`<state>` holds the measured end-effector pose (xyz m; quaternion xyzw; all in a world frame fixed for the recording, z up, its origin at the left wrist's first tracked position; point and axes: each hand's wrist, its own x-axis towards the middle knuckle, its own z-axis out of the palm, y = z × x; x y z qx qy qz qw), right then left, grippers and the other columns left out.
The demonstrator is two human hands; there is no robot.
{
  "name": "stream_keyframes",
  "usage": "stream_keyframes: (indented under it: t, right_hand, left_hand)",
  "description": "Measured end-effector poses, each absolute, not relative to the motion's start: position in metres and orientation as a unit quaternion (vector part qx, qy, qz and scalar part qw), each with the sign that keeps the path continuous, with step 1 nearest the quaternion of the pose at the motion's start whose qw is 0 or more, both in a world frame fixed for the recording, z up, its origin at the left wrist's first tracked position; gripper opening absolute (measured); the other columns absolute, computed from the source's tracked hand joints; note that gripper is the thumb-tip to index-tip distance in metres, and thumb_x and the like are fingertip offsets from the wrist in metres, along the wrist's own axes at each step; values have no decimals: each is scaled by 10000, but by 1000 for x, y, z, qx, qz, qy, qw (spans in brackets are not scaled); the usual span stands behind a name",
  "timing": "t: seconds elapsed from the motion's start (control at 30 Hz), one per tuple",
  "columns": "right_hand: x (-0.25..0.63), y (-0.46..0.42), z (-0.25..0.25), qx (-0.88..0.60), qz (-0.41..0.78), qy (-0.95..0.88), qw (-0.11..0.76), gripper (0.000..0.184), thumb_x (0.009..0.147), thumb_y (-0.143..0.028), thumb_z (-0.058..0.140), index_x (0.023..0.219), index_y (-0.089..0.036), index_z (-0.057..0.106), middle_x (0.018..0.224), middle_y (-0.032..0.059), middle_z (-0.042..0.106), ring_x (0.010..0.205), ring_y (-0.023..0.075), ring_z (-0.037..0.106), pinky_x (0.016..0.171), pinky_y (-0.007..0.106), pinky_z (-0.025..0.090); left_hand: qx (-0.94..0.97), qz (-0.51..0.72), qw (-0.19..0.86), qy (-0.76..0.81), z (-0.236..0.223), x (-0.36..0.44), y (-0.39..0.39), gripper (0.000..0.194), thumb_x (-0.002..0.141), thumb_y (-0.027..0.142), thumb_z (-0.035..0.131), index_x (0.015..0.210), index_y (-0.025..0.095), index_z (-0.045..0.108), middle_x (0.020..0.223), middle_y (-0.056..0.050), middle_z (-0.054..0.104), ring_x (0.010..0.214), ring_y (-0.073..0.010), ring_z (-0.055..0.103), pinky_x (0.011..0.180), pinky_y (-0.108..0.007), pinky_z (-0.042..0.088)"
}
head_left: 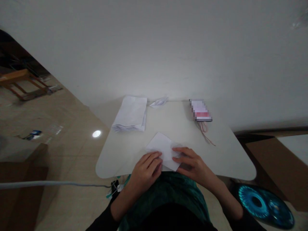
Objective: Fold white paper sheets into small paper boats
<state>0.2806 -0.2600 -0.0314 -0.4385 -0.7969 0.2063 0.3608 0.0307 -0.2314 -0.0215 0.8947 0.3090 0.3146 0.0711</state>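
A folded piece of white paper (166, 144) lies at the front of the table, turned so that one corner points away from me. My left hand (149, 165) is closed at its near left edge, fingers bent and thumb close to the fingertips. On the paper's right side rests my right hand (190, 162), its fingers apart and their tips touching the sheet. The right thumb is lower, by the near corner. Both hands cover parts of the paper's edges, so its full outline is hidden.
On the white table (173, 120) are a stack of folded paper (132, 112), a small folded paper piece (159, 102) and a phone (201, 110) with a pink cord (204, 127). A wall (168, 57) stands behind. Brown boxes (276, 163) sit at the right.
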Motion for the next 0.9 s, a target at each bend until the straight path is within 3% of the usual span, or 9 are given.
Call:
stream_keyframes:
  t: [0.4, 0.6, 0.9]
  right_hand:
    - [278, -254, -18, -458, 304, -764, 339, 201, 828, -321, 734, 1022, -273, 761, 1296, 97, 604, 1175, 253, 560, 982, 441, 485]
    - [272, -253, -17, -492, 263, -748, 360, 187, 955, -247, 551, 896, -212, 724, 1076, 91, 662, 1007, 222, 591, 891, 414, 477]
    - [242, -249, -21, -598, 188, -682, 376, 240, 934, -293, 583, 723, -198, 646, 852, 66, 627, 846, 217, 526, 783, 388, 438]
  left_hand:
    - [847, 359, 111, 376, -25, 31, -234, 30, 846, 219, 704, 869, 216, 684, 1129, -52, 732, 1067, -216, 684, 861, -371, 542]
    - [822, 363, 120, 422, -23, 37, -237, 66, 867, 193, 670, 804, 213, 667, 1060, -18, 755, 1005, -190, 707, 815, -349, 502]
    - [789, 380, 109, 471, -24, 49, -238, 111, 842, 203, 696, 749, 218, 638, 970, 15, 770, 923, -174, 722, 758, -342, 456]
